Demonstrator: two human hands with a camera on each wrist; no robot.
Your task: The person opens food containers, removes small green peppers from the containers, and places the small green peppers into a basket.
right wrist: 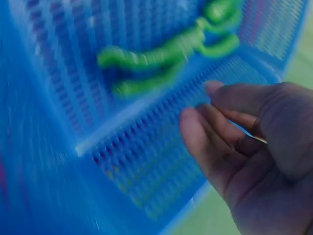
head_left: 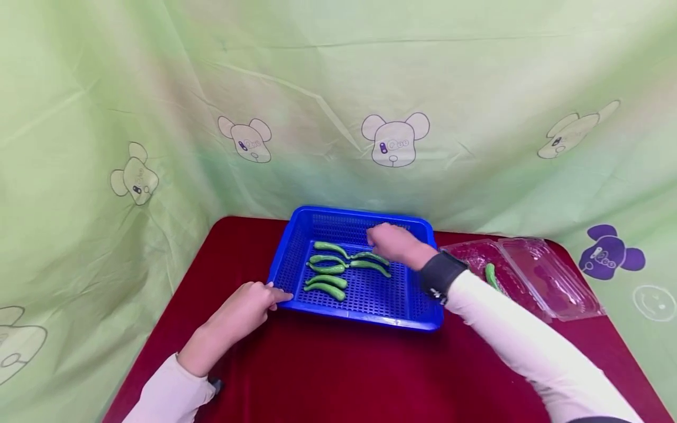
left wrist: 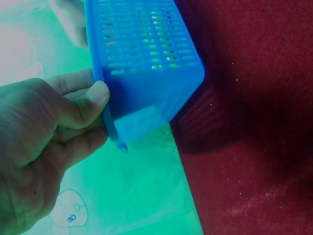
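Observation:
A blue plastic basket with slotted walls stands on a red tablecloth. Several long green peppers lie on its floor, mostly toward the left side. My left hand pinches the basket's near left corner; the left wrist view shows the thumb against the outside of the rim. Over the far right part of the basket is my right hand, its fingers loosely bent. Nothing shows between its thumb and fingers in the right wrist view, where more peppers appear beyond the fingertips.
Right of the basket lies an opened clear plastic box, partly behind the right forearm, with a green pepper in it. A pale green curtain with printed bear heads hangs along the back and sides of the table.

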